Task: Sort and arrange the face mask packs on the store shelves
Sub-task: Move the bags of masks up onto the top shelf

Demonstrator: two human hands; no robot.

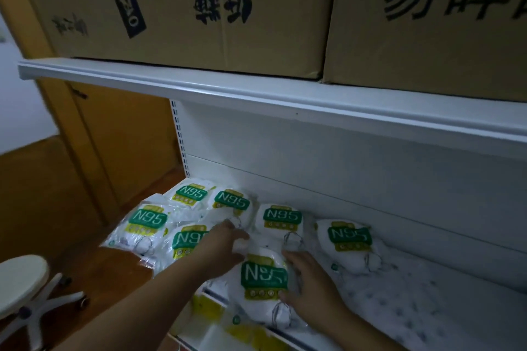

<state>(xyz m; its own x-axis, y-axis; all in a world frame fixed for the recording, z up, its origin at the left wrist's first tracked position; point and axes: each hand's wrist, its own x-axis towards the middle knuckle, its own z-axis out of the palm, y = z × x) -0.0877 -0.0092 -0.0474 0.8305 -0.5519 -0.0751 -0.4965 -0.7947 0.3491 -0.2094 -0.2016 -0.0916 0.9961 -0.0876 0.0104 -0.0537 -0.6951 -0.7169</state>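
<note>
Here, seven N95 mask packs lie on the lower white shelf [427, 302]. The near pack [263, 279] lies at the shelf's front edge between both hands. The left hand [225, 245] grips its far left edge, fingers curled; the right hand [310, 285] presses its right side, fingers nearly straight. Two cardboard boxes [199, 8] sit on the upper shelf [256, 94], contents hidden.

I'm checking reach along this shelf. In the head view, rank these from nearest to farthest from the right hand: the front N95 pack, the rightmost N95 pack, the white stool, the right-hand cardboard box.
From the right hand:
1. Front N95 pack, touching it on its left.
2. Rightmost N95 pack, further back on the shelf, to the right.
3. White stool, on the floor, far left.
4. Right-hand cardboard box, on the shelf above.
</note>
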